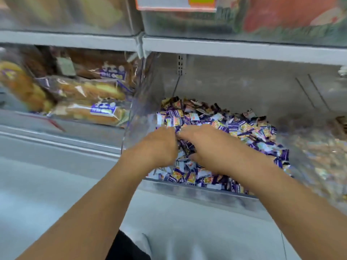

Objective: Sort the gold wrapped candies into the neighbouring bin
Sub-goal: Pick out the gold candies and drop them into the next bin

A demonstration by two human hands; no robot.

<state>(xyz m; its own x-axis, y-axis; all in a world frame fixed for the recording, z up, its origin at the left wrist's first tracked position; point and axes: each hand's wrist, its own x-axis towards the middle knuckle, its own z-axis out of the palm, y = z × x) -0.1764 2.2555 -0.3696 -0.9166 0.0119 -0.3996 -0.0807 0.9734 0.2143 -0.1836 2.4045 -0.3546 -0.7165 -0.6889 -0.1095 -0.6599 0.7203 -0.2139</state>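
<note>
A clear plastic bin (199, 192) on the middle shelf holds a heap of small purple and white wrapped candies (249, 128). A few gold and brown wrapped candies (172, 102) lie at the back left of the heap. Both hands are down in the pile near the bin's front left. My left hand (159, 147) has its fingers curled into the candies. My right hand (208, 145) lies palm down over the pile, fingertips meeting the left hand's. What the fingers hold is hidden. The neighbouring bin (323, 152) at the right holds blurred gold-toned candies.
Left of the candy bin, a compartment holds bagged bread (84, 91) with purple labels. A grey shelf edge (244, 48) runs above the bin, with more clear bins of packaged goods on top. An orange price tag (176, 4) hangs at the top.
</note>
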